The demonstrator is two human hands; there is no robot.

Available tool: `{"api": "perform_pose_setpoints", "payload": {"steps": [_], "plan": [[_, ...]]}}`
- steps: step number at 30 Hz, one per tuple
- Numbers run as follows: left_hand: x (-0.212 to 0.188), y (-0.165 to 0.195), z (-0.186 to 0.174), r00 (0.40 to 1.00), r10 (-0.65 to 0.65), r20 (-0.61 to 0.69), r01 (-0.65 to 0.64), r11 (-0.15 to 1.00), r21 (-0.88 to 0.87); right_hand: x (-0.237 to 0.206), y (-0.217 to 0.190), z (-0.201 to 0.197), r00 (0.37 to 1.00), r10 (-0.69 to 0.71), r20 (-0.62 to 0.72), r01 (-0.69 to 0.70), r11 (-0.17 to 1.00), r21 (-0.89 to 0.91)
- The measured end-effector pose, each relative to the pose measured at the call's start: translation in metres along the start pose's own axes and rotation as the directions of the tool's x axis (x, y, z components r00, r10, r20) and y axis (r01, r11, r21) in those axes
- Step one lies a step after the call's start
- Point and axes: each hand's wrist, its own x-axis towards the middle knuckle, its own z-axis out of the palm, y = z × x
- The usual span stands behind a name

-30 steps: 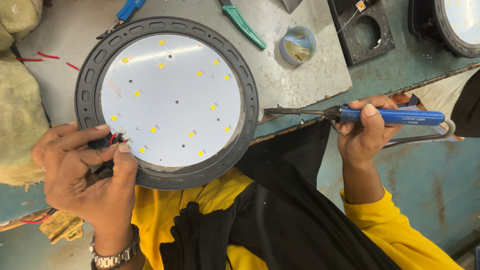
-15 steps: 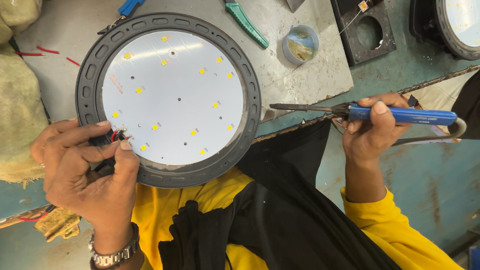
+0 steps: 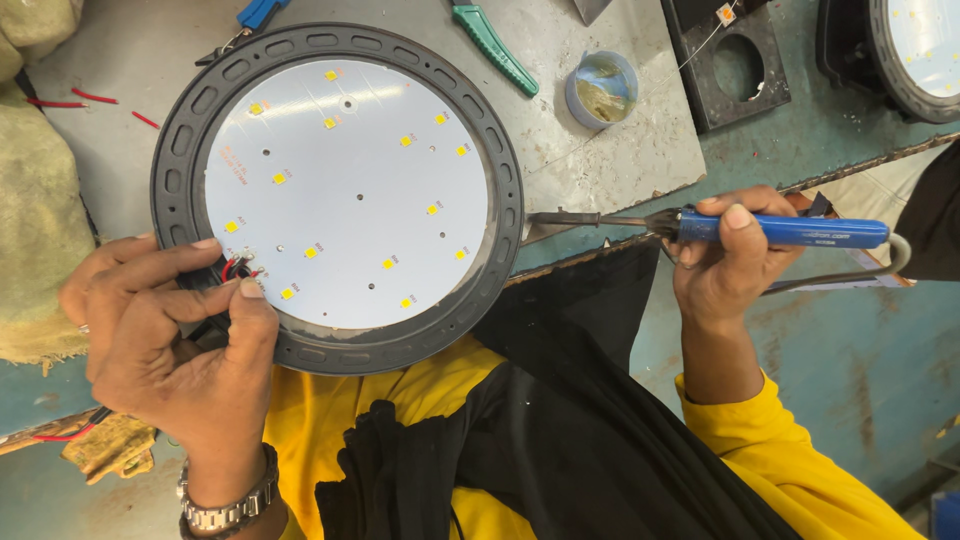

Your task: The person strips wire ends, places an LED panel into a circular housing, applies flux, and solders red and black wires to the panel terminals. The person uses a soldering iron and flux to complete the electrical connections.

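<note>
Head view, looking straight down: left hand (image 3: 170, 330) pinching thin red and black wires (image 3: 232, 268) between thumb and fingertips, right at the lower-left edge of the white round LED board (image 3: 350, 190). Sitting inside a round black plastic lamp housing (image 3: 505, 190), that board, and the whole lamp resting on a grey speckled work mat (image 3: 600, 160) near the bench edge, partly hanging over the lap.

Right hand (image 3: 725, 275) gripping a blue-handled soldering iron (image 3: 780, 230) (cable trailing off to the right), held level, tip hovering just beside the housing's right rim, can't tell if touching.

Lying further back on the mat: green-handled pliers (image 3: 495, 45), small round tin of flux (image 3: 602, 88), square black plate with a round hole (image 3: 730, 65). Second lamp (image 3: 915, 50) peeking in at top right.
</note>
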Motion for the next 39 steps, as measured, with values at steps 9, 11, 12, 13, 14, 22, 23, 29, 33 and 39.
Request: {"api": "perform_pose_setpoints", "payload": {"steps": [9,11,12,13,14,22,23,29,33,39], "plan": [[0.0,-0.001,-0.001,1.0,0.012,0.01,-0.012,1.0,0.012,0.005,-0.006,0.003,1.0,-0.005,0.02,0.005,1.0,0.002],[0.0,0.0,-0.001,1.0,0.014,0.009,-0.014,1.0,0.012,0.005,-0.004,0.005,1.0,-0.004,0.023,0.005,1.0,-0.017],[0.0,0.0,-0.001,1.0,0.017,0.008,-0.017,1.0,0.014,0.005,-0.003,0.007,1.0,-0.001,0.02,0.001,1.0,-0.025],[0.0,0.0,-0.001,1.0,0.02,0.007,-0.02,1.0,0.015,0.005,-0.002,0.008,1.0,0.009,0.008,-0.009,1.0,-0.03],[0.0,0.0,0.0,1.0,0.024,0.005,-0.024,1.0,0.015,0.005,-0.002,0.01,1.0,0.018,-0.003,-0.019,0.999,-0.036],[0.003,0.004,0.0,1.0,0.026,0.007,-0.026,1.0,0.008,0.01,-0.003,0.005,1.0,-0.018,0.007,0.018,1.0,-0.017],[0.004,0.005,0.0,0.999,0.032,0.006,-0.032,0.999,0.013,0.011,-0.004,0.0,1.0,-0.026,-0.006,0.026,1.0,-0.01],[0.015,0.008,-0.012,0.996,0.045,0.079,-0.044,0.999,-0.015,0.029,0.0,-0.045,0.997,0.012,-0.071,-0.001,0.988,0.154],[0.025,0.009,-0.015,0.995,0.053,0.083,-0.052,0.999,-0.013,0.045,0.03,-0.067,0.999,0.021,0.04,-0.03,0.968,0.248],[0.031,0.011,-0.013,0.995,0.089,0.041,-0.089,0.996,-0.015,0.048,0.062,-0.056,0.977,0.147,0.152,-0.163,0.982,0.095]]}}
